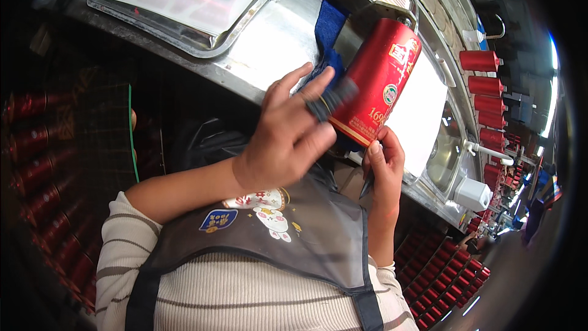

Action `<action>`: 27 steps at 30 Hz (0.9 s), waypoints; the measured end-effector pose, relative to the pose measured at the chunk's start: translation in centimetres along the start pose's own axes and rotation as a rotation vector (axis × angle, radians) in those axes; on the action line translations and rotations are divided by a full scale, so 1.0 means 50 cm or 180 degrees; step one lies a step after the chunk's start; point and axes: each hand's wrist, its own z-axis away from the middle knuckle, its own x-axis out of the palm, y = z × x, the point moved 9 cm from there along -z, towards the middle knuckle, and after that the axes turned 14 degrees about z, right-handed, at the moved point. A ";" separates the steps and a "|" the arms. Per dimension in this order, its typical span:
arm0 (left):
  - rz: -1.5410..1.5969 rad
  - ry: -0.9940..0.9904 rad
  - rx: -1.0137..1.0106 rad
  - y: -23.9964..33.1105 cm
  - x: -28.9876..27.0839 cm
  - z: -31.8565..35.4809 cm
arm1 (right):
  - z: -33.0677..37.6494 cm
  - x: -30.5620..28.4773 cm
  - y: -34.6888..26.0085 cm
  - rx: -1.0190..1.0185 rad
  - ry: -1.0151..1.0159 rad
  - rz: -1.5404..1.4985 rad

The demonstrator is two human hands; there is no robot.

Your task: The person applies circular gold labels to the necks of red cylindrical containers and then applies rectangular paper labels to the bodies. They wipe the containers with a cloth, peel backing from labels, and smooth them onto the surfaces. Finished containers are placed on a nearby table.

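A glossy red bottle (pixel 378 76) with gold print and a round green-and-white mark lies tilted in front of me, its far end at a metal bracket (pixel 395 11). My left hand (pixel 288 122) is beside its near left side, fingers apart and blurred by motion. A dark band or sleeve covers one of its fingers, and I cannot make out whether that finger touches the bottle. My right hand (pixel 386 162) is closed at the bottle's near rim, thumb and finger together. From its palm points a slim dark tool (pixel 366 185), its kind unclear.
A blue cloth (pixel 331 27) lies left of the bottle on the metal bench (pixel 269 40). Farther left is a metal tray (pixel 208 49) with printed sheets. White paper (pixel 419 122), a sink (pixel 442 153) and a row of red bottles (pixel 479 61) are on the right. More red bottles (pixel 441 276) stand below.
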 end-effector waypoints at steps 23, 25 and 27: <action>-0.1166 -0.0411 -0.0212 0.002 0.016 0.054 | -0.003 -0.001 0.001 -0.0010 -0.0014 0.0188; -0.1338 -0.0447 -0.0076 0.020 0.020 0.048 | -0.006 0.000 -0.001 -0.0022 -0.0017 0.0191; -0.1504 -0.0534 0.0087 0.036 0.026 0.042 | -0.007 -0.002 0.001 -0.0080 0.0020 0.0255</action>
